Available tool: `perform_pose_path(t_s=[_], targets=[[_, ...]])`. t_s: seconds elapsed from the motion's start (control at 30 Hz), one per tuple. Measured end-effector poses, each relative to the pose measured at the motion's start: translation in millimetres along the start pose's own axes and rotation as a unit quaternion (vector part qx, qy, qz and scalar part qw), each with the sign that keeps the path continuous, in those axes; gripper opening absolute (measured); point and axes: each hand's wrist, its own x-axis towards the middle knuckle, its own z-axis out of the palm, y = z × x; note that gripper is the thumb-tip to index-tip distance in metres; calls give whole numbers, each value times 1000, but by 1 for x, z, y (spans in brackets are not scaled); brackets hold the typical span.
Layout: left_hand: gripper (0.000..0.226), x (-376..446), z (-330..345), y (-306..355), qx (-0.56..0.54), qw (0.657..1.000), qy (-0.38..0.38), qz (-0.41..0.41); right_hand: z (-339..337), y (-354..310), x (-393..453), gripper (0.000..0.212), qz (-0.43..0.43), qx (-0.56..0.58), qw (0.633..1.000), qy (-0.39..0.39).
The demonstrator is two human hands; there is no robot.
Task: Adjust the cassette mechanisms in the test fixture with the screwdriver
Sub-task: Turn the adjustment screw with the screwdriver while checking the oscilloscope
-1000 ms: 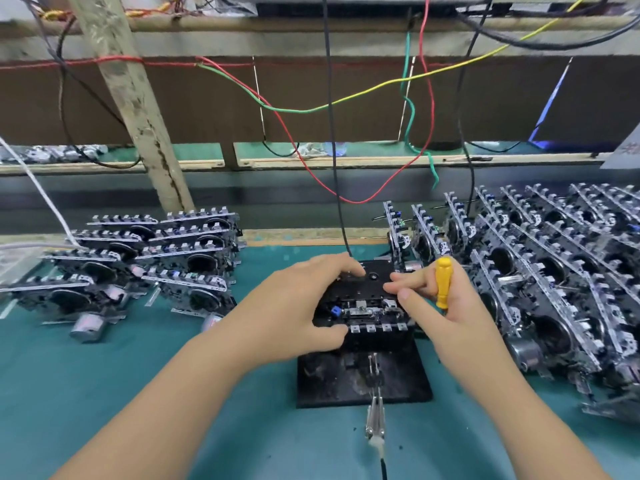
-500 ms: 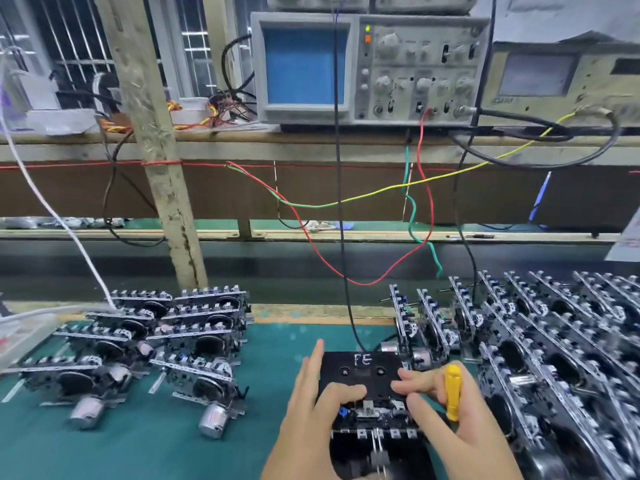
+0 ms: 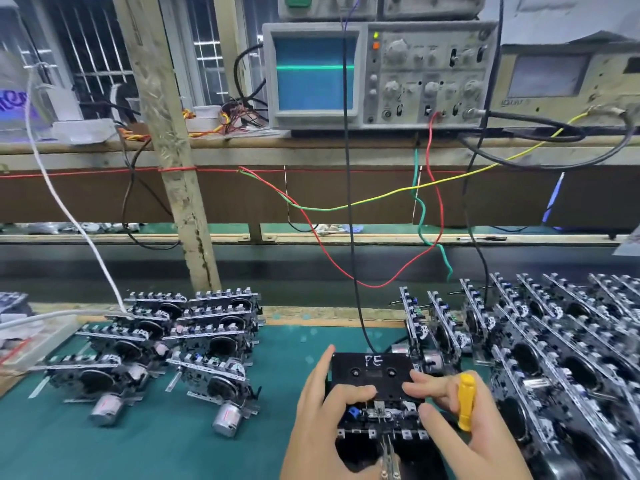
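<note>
an oscilloscope (image 3: 377, 72) sits on a shelf (image 3: 311, 147), its screen showing a green line. below it hang coloured wires (image 3: 346, 202); left of it stands a wooden post (image 3: 173, 168).

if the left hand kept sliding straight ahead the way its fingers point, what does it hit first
Probably nothing solid at once: the left hand already lies on the black cassette, fingers pointing away over it. Beyond looks like bare green mat, though depth is unclear.
</note>
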Motion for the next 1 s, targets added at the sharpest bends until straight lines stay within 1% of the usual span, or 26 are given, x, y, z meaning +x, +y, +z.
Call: perform_pose_path(t_s=[0.03,0.07,0.13,0.2,0.27,0.3,0.37,0.43,0.5,0.57,0.6,0.63,0.67,0.7,0.73,0.77,0.8,0.87,0.9,0.93,1.0], targets=[[69,-2,6,0,13,999,47,13,0,1,0,27,-12,-5,1000,3],[63,-4,12,3,27,997,75,21,1,0,0,35,-10,-18,1000,8],[60,-9,17,5,22,994,102,29,2,-5,-2,51,-9,-16,1000,11],[60,-10,14,3,23,993,110,26,3,-4,-2,56,-14,-25,1000,14],[61,-10,13,4,26,994,108,21,3,-6,-5,55,-9,-16,1000,7],[62,-11,13,7,25,994,102,18,3,-6,-7,50,-10,-14,1000,5],[64,-12,13,10,27,994,102,15,1,-7,-7,33,-4,-11,1000,11],[65,-11,14,7,34,994,106,17,-4,-12,0,25,12,-31,999,-15],[65,-11,14,6,35,994,102,11,-10,-13,9,31,33,-49,996,-63],[65,-10,14,5,36,994,99,10,-14,-15,16,39,29,-60,993,-96],[65,-8,14,5,35,994,99,10,-12,-18,19,42,18,-69,993,-90],[66,-8,14,5,33,995,97,9,-11,-20,21,46,8,-62,996,-57],[66,-7,14,5,31,995,94,7,-9,-26,21,47,-13,-62,998,-7],[66,-7,14,4,29,995,91,5,-10,-33,14,39,-67,-86,994,13],[65,-8,14,4,28,995,92,3,-11,-39,9,29,-134,-137,981,21],[63,-9,15,3,26,995,96,2,-15,-44,5,22,-182,-168,968,33],[63,-10,14,5,20,995,103,2,-21,-49,3,18,-206,-171,962,44],[63,-12,13,12,2,994,110,-1,-26,-59,4,13,-233,-170,953,92],[64,-12,12,14,-2,994,111,-4,-25,-63,5,12,-237,-149,954,106],[64,-12,12,16,-1,994,110,-11,-23,-65,7,11,-228,-110,962,105],[65,-14,12,16,-2,995,100,-26,-12,-66,8,9,-200,-26,978,61]])
